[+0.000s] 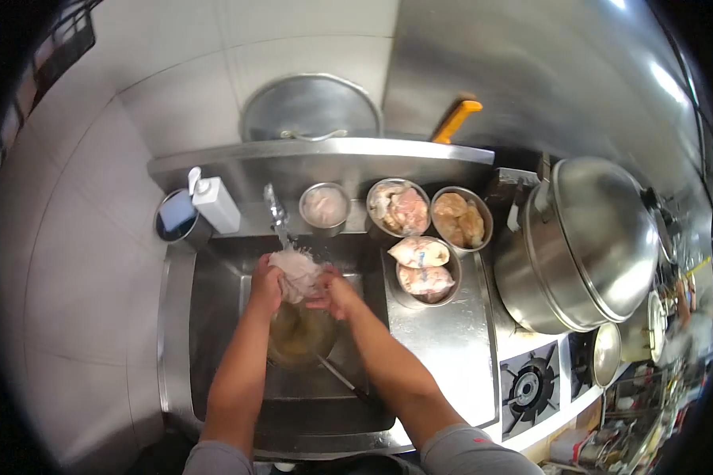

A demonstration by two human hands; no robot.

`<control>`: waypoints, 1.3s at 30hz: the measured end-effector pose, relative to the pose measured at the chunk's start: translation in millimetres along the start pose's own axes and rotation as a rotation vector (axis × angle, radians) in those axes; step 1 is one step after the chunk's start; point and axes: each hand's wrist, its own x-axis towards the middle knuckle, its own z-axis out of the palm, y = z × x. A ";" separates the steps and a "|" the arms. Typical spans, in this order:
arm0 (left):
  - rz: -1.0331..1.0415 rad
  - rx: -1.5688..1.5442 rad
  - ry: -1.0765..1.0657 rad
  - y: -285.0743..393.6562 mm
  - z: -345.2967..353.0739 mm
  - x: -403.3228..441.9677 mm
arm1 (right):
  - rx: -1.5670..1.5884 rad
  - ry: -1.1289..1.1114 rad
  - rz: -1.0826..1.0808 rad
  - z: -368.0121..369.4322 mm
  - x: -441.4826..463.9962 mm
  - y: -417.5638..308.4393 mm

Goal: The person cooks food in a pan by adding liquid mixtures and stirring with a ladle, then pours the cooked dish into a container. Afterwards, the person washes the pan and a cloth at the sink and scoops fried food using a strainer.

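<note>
Over the sink (223, 317), a pale pinkish-white soft mass (295, 273) is held up between my two hands, just below the metal tap (276, 210). Whether it is raw meat or a cloth I cannot tell. My left hand (266, 283) grips its left side, and my right hand (337, 294) has its fingers on the right lower edge. Below them in the basin sits a round vessel (297, 344) with yellowish-brown contents. A long, dark-ended handle (342, 376) slants from it toward the lower right.
Metal pots of raw meat (408, 210), (458, 218) and a pot with bagged meat (424, 277) stand right of the sink. A smaller pot (325, 207) stands by the tap. Left are a white pump bottle (215, 206) and a sponge (177, 210). A large steamer (574, 245) stands beyond a gas burner (527, 388).
</note>
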 end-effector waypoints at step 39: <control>-0.124 1.757 -0.575 -65.1 32.6 -146.7 | -1.484 -0.353 -0.209 -82.8 -0.1 160.1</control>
